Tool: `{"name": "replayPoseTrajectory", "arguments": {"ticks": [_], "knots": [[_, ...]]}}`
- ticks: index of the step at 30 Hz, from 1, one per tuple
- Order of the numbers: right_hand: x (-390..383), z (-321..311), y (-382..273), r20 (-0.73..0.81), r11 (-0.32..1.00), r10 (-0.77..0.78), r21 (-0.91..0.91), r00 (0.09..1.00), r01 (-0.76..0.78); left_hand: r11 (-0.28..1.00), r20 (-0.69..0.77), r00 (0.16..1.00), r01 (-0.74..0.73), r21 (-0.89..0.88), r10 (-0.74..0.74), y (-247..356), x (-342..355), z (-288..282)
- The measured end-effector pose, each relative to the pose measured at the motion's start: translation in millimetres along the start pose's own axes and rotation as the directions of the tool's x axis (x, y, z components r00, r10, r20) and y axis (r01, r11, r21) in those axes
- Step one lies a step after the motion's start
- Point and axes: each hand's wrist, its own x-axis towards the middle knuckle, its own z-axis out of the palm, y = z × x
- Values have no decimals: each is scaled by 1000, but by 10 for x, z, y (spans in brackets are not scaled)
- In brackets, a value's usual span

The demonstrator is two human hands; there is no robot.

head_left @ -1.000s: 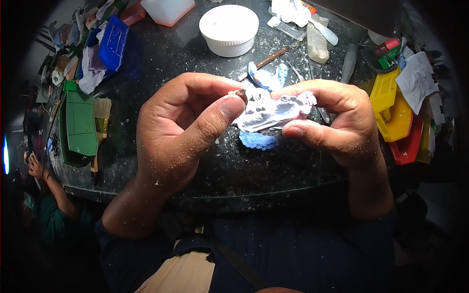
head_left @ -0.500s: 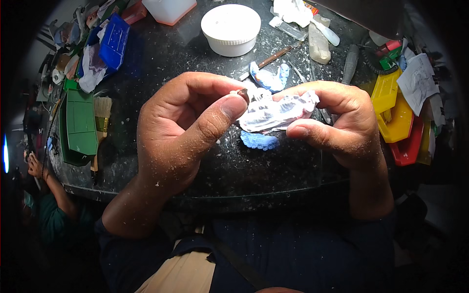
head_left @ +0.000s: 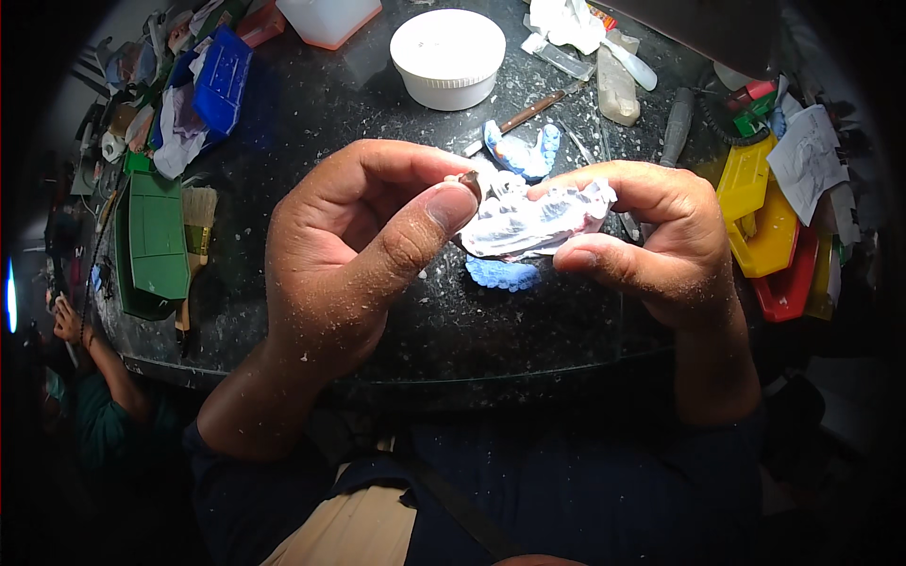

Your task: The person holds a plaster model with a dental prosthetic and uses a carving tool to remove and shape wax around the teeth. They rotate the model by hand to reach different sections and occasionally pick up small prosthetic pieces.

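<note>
My left hand (head_left: pixel 349 255) is closed at the left end of a white, plaster-like dental piece (head_left: pixel 528 222); a small brownish-grey bit (head_left: pixel 468 181) shows between thumb and index finger. My right hand (head_left: pixel 661 241) grips the piece's right end with thumb in front and index finger behind. The piece is brightly lit, so its detail is hard to make out. On the bench under it rests a blue tooth-row mould (head_left: pixel 500 275), and just behind it a blue-and-white dental mould (head_left: pixel 521 151). A brown-handled tool (head_left: pixel 528 115) and a thin metal tool (head_left: pixel 574 141) lie nearby.
The dark speckled bench (head_left: pixel 453 349) holds a lidded white tub (head_left: pixel 446 57), blue (head_left: pixel 220 80) and green (head_left: pixel 151 241) bins with a brush (head_left: pixel 196 217) at left, yellow (head_left: pixel 760 226) and red (head_left: pixel 788 288) bins with papers at right. A co-worker's hand (head_left: pixel 71 321) shows far left.
The white piece has shifted and tilted slightly in my hands, and my right hand has moved a little to the right. Both hands keep their grip.
</note>
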Motion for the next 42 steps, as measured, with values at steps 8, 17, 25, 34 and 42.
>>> {"name": "replayPoseTrajectory", "arguments": {"ticks": [8, 17, 25, 34, 42], "knots": [[19, 28, 4, -28, 990, -101, -103, 995, 98, 998, -19, 999, -40, -52, 39, -33, -8, -41], [12, 75, 2, -93, 991, -107, -95, 990, 98, 988, -48, 993, -110, -110, 105, -79, -7, -67], [-4, 73, 112, -123, 866, -411, -361, 903, 345, 966, -24, 973, -232, -111, 231, -108, 12, -53], [16, 74, 135, -123, 806, -507, -419, 853, 419, 965, -26, 976, -218, -144, 217, -85, 1, -40], [-2, 84, 112, -126, 803, -483, -459, 867, 381, 965, -30, 978, -208, -158, 206, -86, -10, -32]]}}
